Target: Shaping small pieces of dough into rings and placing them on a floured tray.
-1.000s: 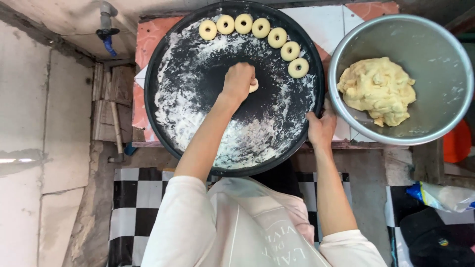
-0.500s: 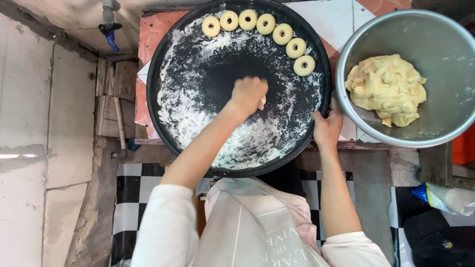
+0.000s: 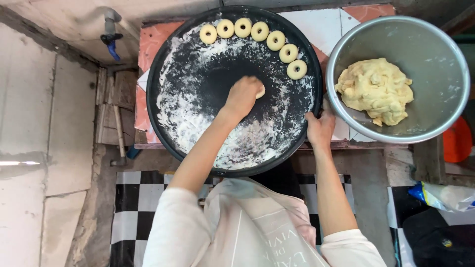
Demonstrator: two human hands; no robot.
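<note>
Seen from the head camera, seven dough rings (image 3: 252, 30) already lie in a curved row along the far rim of the round black tray (image 3: 168, 123), from the upper left round to the right side; the rest of its floured surface holds no finished pieces. The left hand (image 3: 242, 96) is cupped, palm down, over a small piece of dough (image 3: 260, 91) near the tray's middle, so only a pale edge shows beside the fingers. The right hand (image 3: 320, 129) grips the near right edge of the tray, fingers curled over the rim. A large lump of yellow dough (image 3: 376, 91) sits in the metal bowl (image 3: 435, 44) just right of the tray, so by my judgement most of the shaping is left to do. As for packages, a crumpled blue and white plastic bag (image 3: 443, 195) lies low at the right edge, and an orange thing (image 3: 457, 143) shows beside the bowl; I cannot tell what it is.
</note>
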